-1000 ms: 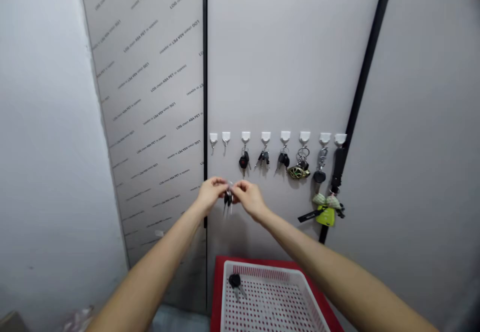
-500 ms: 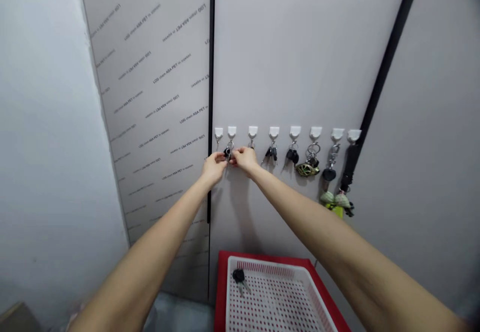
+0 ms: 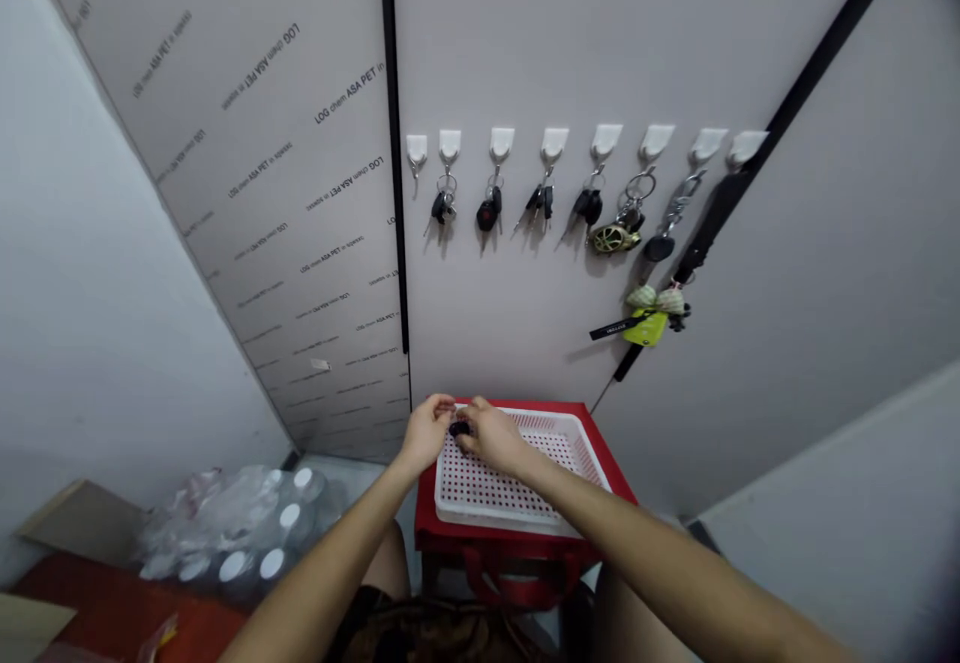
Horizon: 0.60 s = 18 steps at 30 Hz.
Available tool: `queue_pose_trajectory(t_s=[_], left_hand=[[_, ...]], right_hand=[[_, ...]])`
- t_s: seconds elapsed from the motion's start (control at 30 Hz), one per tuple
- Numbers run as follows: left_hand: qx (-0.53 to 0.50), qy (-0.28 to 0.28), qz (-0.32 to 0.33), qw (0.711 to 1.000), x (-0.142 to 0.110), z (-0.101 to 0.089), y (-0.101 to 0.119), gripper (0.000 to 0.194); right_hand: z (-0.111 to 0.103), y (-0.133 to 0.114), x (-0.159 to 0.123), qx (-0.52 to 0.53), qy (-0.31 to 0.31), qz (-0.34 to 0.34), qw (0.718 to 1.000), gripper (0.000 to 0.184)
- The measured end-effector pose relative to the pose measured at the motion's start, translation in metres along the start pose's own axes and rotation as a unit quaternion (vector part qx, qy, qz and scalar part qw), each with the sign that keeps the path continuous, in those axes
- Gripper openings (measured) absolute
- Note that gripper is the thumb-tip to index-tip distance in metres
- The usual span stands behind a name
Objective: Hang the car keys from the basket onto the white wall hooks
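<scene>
A bunch of black-headed keys [image 3: 459,429] is at the back left corner of a white perforated plastic basket [image 3: 517,518]. My right hand [image 3: 489,435] is over that corner, its thumb and fingers closed about the keys. My left hand [image 3: 429,431] is beside the basket's left rim, fingers loosely curved and apart, close to the keys but with nothing visible in them. On the panel above, several key bunches hang from white hooks, among them a black-headed bunch [image 3: 442,208] on the second hook. The leftmost hook [image 3: 416,151] carries no keys.
The basket stands on a red surface [image 3: 592,433] in front of my knees. A key set with a lime-green tag [image 3: 646,328] hangs at the right. Plastic-wrapped bottles [image 3: 247,533] and an open cardboard box [image 3: 82,523] are at the lower left.
Both hands have come down from the second hook to the basket. The keys they were touching there now hang free. My view has tilted downward, and my right hand has closed on the basket's keys.
</scene>
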<state>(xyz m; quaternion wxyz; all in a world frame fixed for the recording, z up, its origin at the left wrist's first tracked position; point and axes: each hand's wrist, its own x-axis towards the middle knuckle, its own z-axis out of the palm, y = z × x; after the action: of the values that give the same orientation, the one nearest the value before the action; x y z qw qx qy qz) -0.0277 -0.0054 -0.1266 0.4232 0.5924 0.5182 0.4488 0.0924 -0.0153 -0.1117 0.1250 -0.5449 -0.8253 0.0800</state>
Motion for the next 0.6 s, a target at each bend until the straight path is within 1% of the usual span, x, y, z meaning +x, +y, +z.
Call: queue_pose_trajectory(t_s=[0.1, 0.2, 0.3, 0.4, 0.47, 0.5, 0.57, 0.6], left_hand=[[0.041, 0.003, 0.013, 0.999, -0.003, 0.000, 0.006, 0.018], [0.066, 0.004, 0.025, 0.998, -0.007, 0.000, 0.010, 0.018], [0.079, 0.004, 0.039, 0.996, -0.011, 0.000, 0.009, 0.018], [0.091, -0.002, 0.051, 0.995, -0.011, 0.002, 0.005, 0.018], [0.106, -0.004, 0.055, 0.993, -0.009, 0.004, 0.004, 0.018], [0.115, -0.004, 0.055, 0.992, -0.009, 0.005, 0.005, 0.019], [0.123, -0.006, 0.057, 0.991, -0.009, 0.006, 0.007, 0.020], [0.122, -0.009, 0.059, 0.991, -0.010, 0.007, 0.009, 0.021]], right_hand=[[0.002, -0.010, -0.002, -0.072, -0.035, 0.023, 0.997, 0.026], [0.003, -0.013, -0.003, -0.081, -0.056, 0.040, 0.994, 0.028], [0.005, -0.004, -0.005, -0.058, -0.059, 0.027, 0.996, 0.026], [0.007, 0.011, -0.006, -0.052, -0.074, 0.034, 0.995, 0.025], [0.007, 0.019, -0.007, -0.045, -0.064, 0.040, 0.996, 0.024], [0.007, 0.020, -0.008, -0.034, -0.048, 0.039, 0.997, 0.025], [0.006, 0.019, -0.009, 0.008, -0.020, 0.032, 0.999, 0.029], [0.006, 0.016, -0.009, 0.031, -0.020, 0.030, 0.999, 0.032]])
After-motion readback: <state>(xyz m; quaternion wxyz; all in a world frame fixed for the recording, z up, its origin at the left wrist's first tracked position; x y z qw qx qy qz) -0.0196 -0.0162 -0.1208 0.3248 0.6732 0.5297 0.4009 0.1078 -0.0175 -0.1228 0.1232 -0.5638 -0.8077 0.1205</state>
